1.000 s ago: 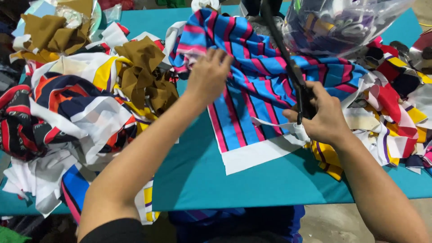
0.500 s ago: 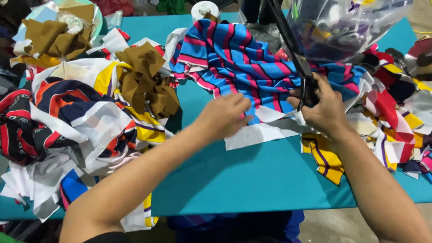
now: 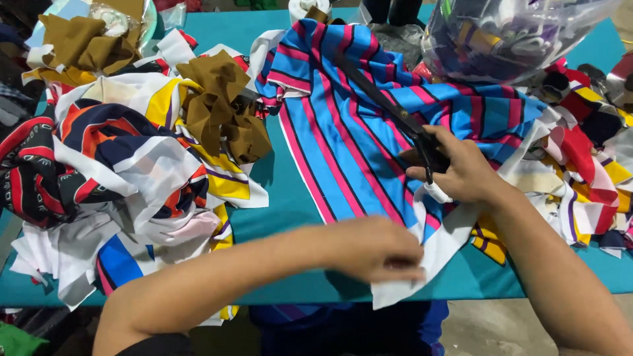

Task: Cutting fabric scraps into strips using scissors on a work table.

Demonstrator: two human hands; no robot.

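Note:
A blue fabric piece with pink and black stripes (image 3: 356, 132) lies spread on the teal table (image 3: 290, 198). Its white border reaches the near table edge. My left hand (image 3: 376, 250) lies flat on that white border near the front edge. My right hand (image 3: 461, 171) grips the handles of long black scissors (image 3: 376, 95), whose blades point away to the upper left and lie over the striped fabric.
A heap of mixed fabric scraps (image 3: 119, 171) fills the left side, with brown pieces (image 3: 224, 109) on top. More colourful scraps (image 3: 580, 151) pile up at the right. A clear plastic bag of scraps (image 3: 508, 33) sits at the back right.
My left hand has drawn back from the far part of the striped fabric to its white edge near me, and the fabric now lies flatter. The scissors have come down onto the fabric.

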